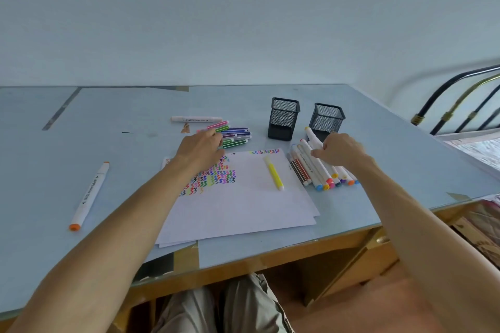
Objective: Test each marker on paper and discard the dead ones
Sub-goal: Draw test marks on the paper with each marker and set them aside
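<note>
White paper [243, 205] with rows of coloured squiggles lies in front of me, and a yellow marker [273, 173] rests on it. My left hand [201, 147] reaches over the paper's far left corner to a pile of thin markers [236, 134]. Its fingers curl round a pink marker [218, 125] at the pile's left end. My right hand [338, 150] sits on a row of thick white markers [315, 170] right of the paper. It grips a white marker with a yellow end [311, 135].
Two black mesh cups [284, 119] [326, 120] stand behind the paper. A white marker with an orange cap [89, 194] lies far left, another white marker [196, 119] at the back. The table's edge runs close on the right, beside a metal bed frame [460, 100].
</note>
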